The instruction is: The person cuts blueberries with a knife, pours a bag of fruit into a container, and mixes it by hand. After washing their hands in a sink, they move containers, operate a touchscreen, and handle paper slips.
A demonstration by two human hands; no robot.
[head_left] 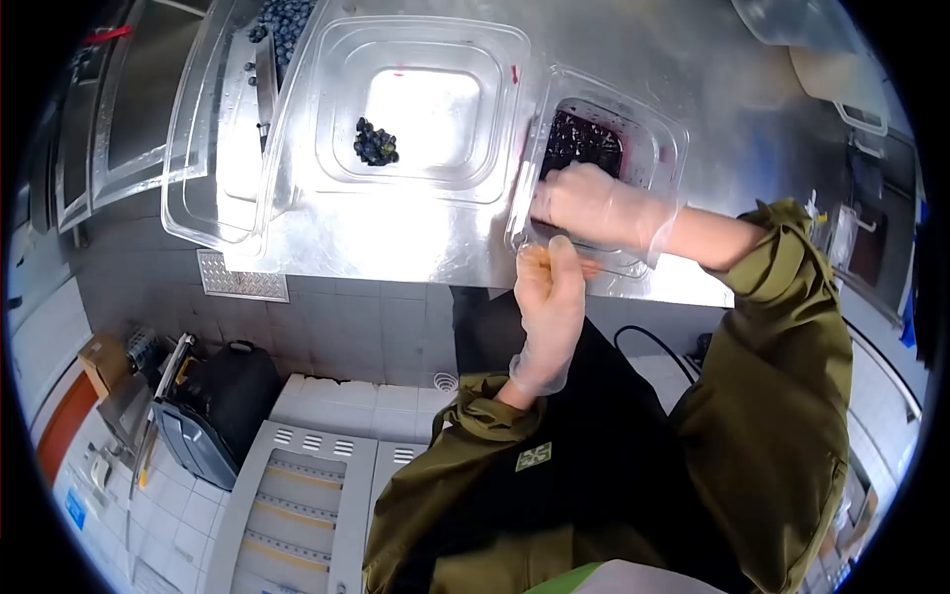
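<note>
A small clear plastic punnet (661, 139) with dark blueberries (584, 139) stands at the near edge of a steel counter (396, 238). My right hand (594, 203), in a thin glove, reaches into the punnet with fingers curled over the berries; whether it grips any is hidden. My left hand (549, 297), also gloved, holds the punnet's near rim from below. To the left lies a large clear tub (421, 109) with a small pile of blueberries (376, 144) inside.
A clear lid or tray (213, 139) leans at the counter's left, with more blueberries (287, 25) behind it. Below the counter are a tiled floor, a black bin (223, 406), a grey vented unit (297, 505) and a black cable (653, 342).
</note>
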